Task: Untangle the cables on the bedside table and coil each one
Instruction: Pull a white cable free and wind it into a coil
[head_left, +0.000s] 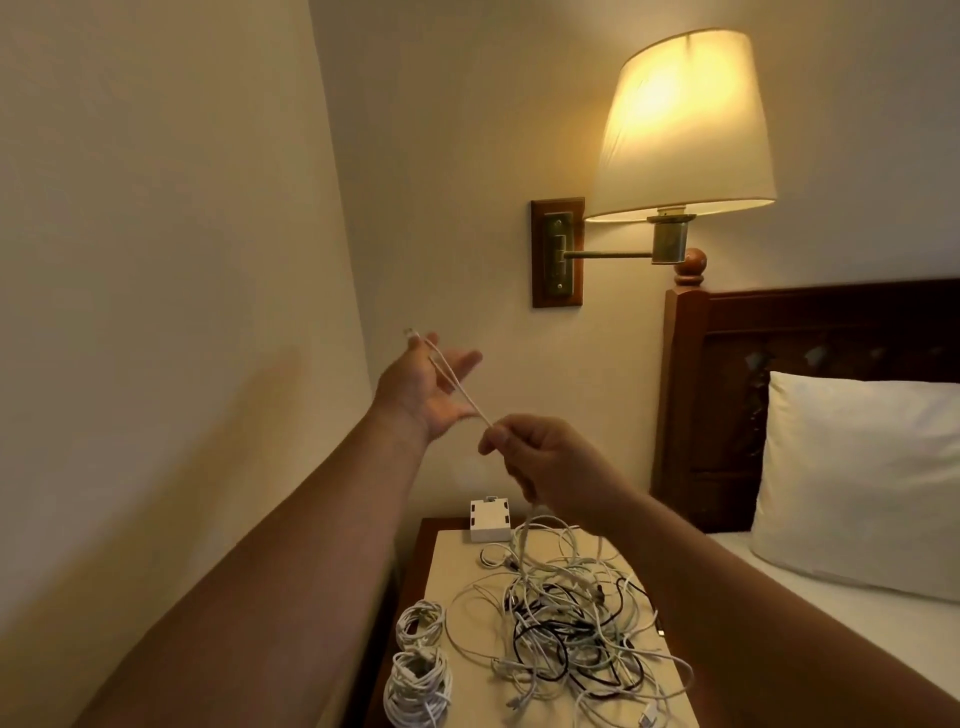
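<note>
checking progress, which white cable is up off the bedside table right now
The thin white cable strung from the left hand to the pinching right hand; the coiled white bundles and tangled pile lie on the table.

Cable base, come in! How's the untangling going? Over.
Left hand open, white cable across palm. Right hand pinches it. Two coils done; rest runs into tangle.

2 cream walls (156, 208) meet in a corner. A lit cream-shaded brass wall lamp (680, 124) hangs from a wooden backplate (543, 291). A dark carved wooden headboard (831, 338), perhaps mahogany, backs a white pillow (857, 478) on the white-sheeted bed (904, 618).
</note>
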